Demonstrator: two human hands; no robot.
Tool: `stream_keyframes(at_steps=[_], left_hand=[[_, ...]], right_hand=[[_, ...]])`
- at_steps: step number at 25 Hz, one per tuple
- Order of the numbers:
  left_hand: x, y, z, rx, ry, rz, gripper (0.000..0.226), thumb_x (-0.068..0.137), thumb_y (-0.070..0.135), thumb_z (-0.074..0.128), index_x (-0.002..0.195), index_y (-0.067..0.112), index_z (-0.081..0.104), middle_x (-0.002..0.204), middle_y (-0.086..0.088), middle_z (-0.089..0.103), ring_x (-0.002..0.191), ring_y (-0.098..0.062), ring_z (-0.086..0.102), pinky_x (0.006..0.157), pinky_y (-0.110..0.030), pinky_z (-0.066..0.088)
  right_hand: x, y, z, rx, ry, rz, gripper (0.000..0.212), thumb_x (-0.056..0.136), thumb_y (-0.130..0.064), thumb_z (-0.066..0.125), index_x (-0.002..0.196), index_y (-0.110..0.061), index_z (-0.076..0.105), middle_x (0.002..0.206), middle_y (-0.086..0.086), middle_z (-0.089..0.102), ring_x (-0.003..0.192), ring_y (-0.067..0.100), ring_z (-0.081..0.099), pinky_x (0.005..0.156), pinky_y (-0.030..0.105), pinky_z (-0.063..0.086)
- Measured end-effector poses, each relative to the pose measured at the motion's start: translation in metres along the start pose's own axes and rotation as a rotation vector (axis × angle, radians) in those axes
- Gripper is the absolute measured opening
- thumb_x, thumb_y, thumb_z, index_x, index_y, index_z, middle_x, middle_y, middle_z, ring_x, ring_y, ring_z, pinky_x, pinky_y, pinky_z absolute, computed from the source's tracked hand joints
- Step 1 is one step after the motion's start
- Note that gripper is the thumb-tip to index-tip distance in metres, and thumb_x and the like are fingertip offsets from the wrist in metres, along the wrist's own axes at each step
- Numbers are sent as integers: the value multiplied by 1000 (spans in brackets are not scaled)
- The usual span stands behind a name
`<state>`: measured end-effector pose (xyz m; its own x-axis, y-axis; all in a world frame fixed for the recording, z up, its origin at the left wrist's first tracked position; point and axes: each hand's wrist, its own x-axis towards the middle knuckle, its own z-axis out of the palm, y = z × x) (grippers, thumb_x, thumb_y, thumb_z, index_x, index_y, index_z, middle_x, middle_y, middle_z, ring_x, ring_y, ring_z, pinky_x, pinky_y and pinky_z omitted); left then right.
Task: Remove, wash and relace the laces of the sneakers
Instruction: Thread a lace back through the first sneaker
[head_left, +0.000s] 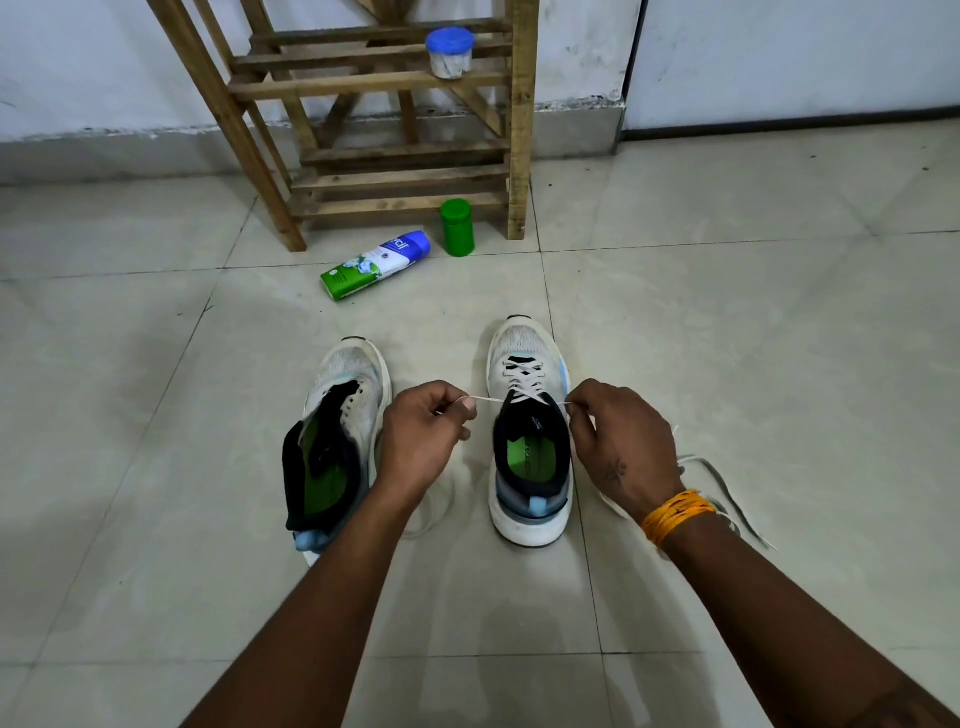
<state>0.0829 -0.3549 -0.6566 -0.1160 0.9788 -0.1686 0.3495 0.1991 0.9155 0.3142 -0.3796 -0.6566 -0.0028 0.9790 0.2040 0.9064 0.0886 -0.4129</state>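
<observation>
We see a pale tiled floor (727, 322) filling most of the frame, with a wooden rack (384, 119) standing at upper centre against the white wall. Two sneakers sit at mid-frame, toes pointing up the picture. The left sneaker (337, 441), left of centre, has no lace in its eyelets and its tongue is pulled open, leaning to the left. The right sneaker (530, 431), just right of centre, stands upright and is partly laced with a white lace (524, 382) crossing over its front. Our left hand (426, 436) has its grip pinched together on one end of that lace, between the two sneakers; our right hand (618, 441) has its grip pinched on the lace at the shoe's right edge. Loose lace trails on the floor behind each wrist. A green-and-blue bottle (376, 266) lies on its side above the sneakers, a green container (457, 227) upright beside it, and a blue-lidded jar (450, 52) sits on the rack.
</observation>
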Motion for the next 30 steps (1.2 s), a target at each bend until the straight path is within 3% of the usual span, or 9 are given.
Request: stream_keyframes(at_steps=[3, 7, 12, 15, 17, 20, 25, 27, 30], left_hand=[[0, 17, -12, -26, -96, -21, 8, 90, 18, 75, 84, 17, 80, 73, 0, 76, 51, -14, 61, 60, -33, 53], [-2, 54, -25, -71, -184, -33, 6, 92, 11, 74, 94, 10, 79, 77, -11, 77, 48, -14, 53, 54, -27, 46], [-12, 110, -31, -155, -239, 25, 12, 93, 11, 72, 93, 1, 77, 80, -15, 76, 55, -16, 55, 59, -30, 49], [-18, 134, -35, -186, -281, 78, 22, 97, 2, 56, 101, 4, 77, 88, -15, 78, 65, -19, 64, 66, -30, 56], [-17, 141, -38, -201, -307, 90, 29, 95, -5, 49, 105, 3, 76, 93, -16, 78, 74, -23, 70, 74, -34, 60], [-14, 141, -38, -167, -310, 91, 23, 93, -8, 57, 106, 1, 74, 93, -16, 78, 77, -26, 74, 76, -35, 62], [-3, 129, -31, 212, -6, 244, 17, 93, 25, 71, 79, 16, 77, 62, 3, 67, 52, -13, 55, 60, -30, 49], [-1, 128, -29, 334, 140, 247, 29, 89, 36, 70, 72, 12, 74, 60, -6, 61, 56, -22, 53, 58, -32, 44], [-2, 129, -28, 395, 257, 171, 36, 82, 39, 62, 67, 7, 69, 55, -14, 56, 59, -33, 56, 59, -38, 49]], right_hand=[[10, -9, -27, 422, -125, 174, 11, 92, -16, 61, 98, -26, 63, 72, -5, 71, 66, 18, 64, 59, 32, 48], [26, -36, -73, 823, -231, 246, 10, 93, -1, 62, 90, -9, 67, 72, 11, 74, 50, 18, 56, 47, 22, 43], [34, -62, -103, 957, -245, 205, 10, 97, -2, 62, 97, -1, 72, 84, 19, 75, 60, 22, 62, 47, 15, 40], [37, -66, -111, 1034, -278, 184, 25, 99, -3, 51, 105, -8, 74, 92, 11, 78, 78, 24, 73, 55, 28, 46], [38, -64, -114, 1018, -252, 169, 26, 98, -2, 52, 107, -12, 75, 93, 6, 79, 88, 23, 76, 60, 32, 51], [40, -60, -109, 825, -121, 108, 13, 96, -12, 66, 96, -19, 77, 83, -3, 79, 81, 15, 76, 60, 28, 54], [50, -52, -92, 222, 164, -44, 21, 92, -43, 72, 76, -29, 71, 76, -10, 64, 70, 9, 59, 63, 31, 45], [54, -54, -88, 182, 175, -9, 21, 92, -43, 71, 77, -29, 70, 78, -9, 65, 73, 14, 61, 63, 31, 43], [56, -58, -81, 390, 141, 116, 10, 89, -31, 72, 91, -27, 64, 69, -4, 70, 71, 18, 65, 67, 31, 48]])
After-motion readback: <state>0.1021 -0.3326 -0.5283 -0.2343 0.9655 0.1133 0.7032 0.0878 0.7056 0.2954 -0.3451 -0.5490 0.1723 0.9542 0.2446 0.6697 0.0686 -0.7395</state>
